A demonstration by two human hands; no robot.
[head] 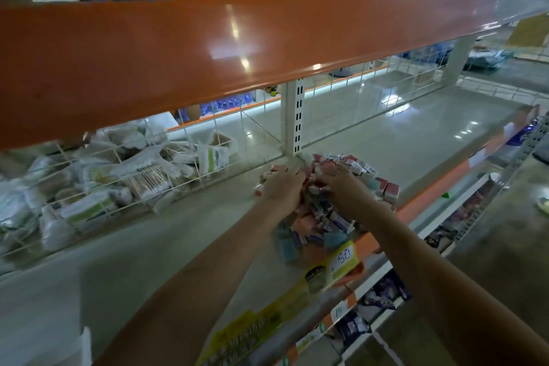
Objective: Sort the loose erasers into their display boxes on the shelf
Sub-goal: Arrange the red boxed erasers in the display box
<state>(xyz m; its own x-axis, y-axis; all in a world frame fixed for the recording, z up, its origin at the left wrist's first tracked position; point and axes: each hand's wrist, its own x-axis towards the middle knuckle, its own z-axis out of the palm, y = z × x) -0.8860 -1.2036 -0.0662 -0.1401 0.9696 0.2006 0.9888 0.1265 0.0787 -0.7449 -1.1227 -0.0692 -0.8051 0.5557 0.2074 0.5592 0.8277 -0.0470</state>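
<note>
A pile of loose erasers (323, 223) in pink, blue and white wrappers lies on the grey shelf (184, 232), spreading from the white upright to the front edge. Both my hands reach into the far part of the pile. My left hand (280, 187) lies palm down on it with fingers curled over some erasers. My right hand (341, 187) is beside it, fingers bent down into the erasers. What each hand holds is hidden under the fingers. Small red boxes (389, 190) stand at the pile's right side.
An orange shelf beam (208, 47) hangs low overhead. A white wire basket (98, 184) with plastic-wrapped packets sits at the left. A slotted white upright (294, 119) stands behind the pile. Yellow price labels (341, 261) line the front edge. Lower shelves hold more goods at the right.
</note>
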